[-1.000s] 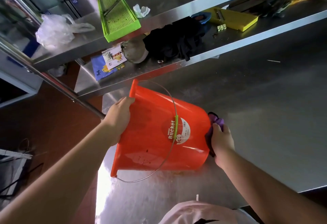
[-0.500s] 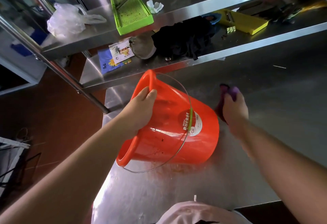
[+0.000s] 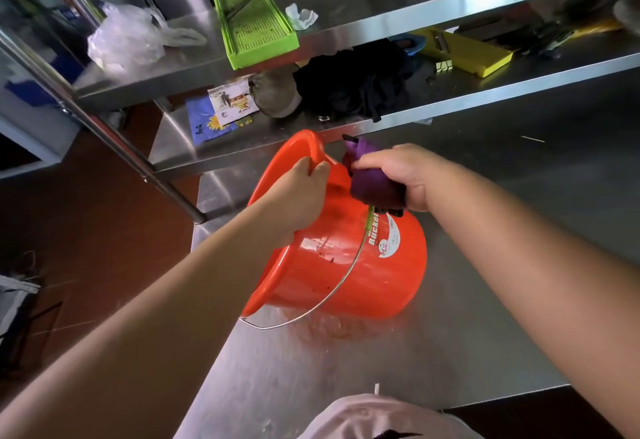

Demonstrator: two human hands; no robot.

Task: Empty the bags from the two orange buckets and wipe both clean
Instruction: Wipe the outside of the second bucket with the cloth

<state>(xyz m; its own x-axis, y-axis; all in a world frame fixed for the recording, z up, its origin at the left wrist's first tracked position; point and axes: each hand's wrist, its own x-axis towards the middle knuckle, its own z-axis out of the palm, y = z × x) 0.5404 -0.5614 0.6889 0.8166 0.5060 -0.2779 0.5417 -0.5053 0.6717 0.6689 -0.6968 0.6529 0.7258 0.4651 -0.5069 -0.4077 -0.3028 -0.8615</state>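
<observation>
Right hand clutching purple cloth, moved from bucket's base up to its side near the rim, left hand still gripping orange bucket rim, bucket tilted further upright

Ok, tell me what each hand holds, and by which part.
The left hand grips the bucket by its rim, fingers curled over the edge. The right hand clutches the bunched purple cloth around its middle, against the bucket's side.

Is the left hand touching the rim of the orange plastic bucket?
Touching. The head view shows the left hand gripping the orange plastic bucket at its rim.
</observation>
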